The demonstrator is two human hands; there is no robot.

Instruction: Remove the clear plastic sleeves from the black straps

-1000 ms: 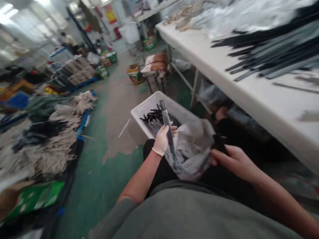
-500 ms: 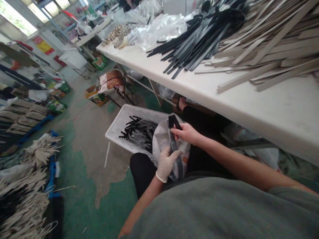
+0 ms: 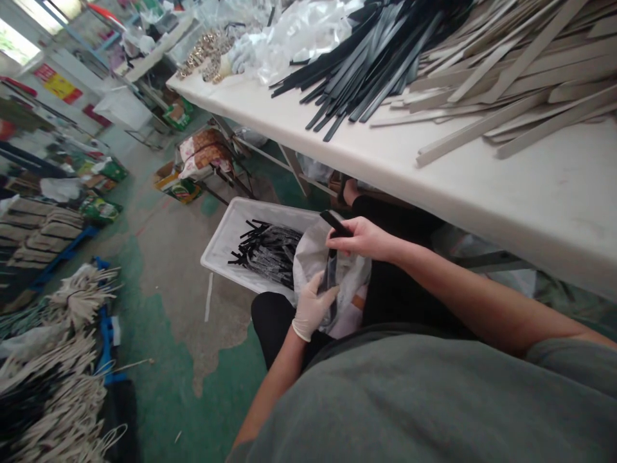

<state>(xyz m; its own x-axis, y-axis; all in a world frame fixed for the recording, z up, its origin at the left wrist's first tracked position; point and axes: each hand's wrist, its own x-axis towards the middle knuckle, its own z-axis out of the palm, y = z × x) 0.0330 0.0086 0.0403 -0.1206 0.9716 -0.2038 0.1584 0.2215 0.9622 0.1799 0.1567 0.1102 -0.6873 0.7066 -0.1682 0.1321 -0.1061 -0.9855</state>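
Note:
My left hand [image 3: 312,307], in a white glove, is closed round the lower part of a narrow black strip [image 3: 331,267] over my lap. My bare right hand [image 3: 359,238] pinches the strip's upper end, which is bent over to the left. Behind the strip a crumpled translucent plastic bag [image 3: 347,283] rests on my knees. Just beyond, on the floor, a white plastic tub [image 3: 226,235] holds several more black strips [image 3: 270,251].
A white table [image 3: 434,173] runs along the right with piles of black strips [image 3: 371,58] and beige strips [image 3: 506,71] and plastic bags. Another person's foot shows under it. Bundles of cord handles [image 3: 62,360] lie on the green floor at left; boxes stand further back.
The view swung right toward the table. My right hand came off the bag and took the strip's top end, folding it over, while my left hand slid lower on the strip.

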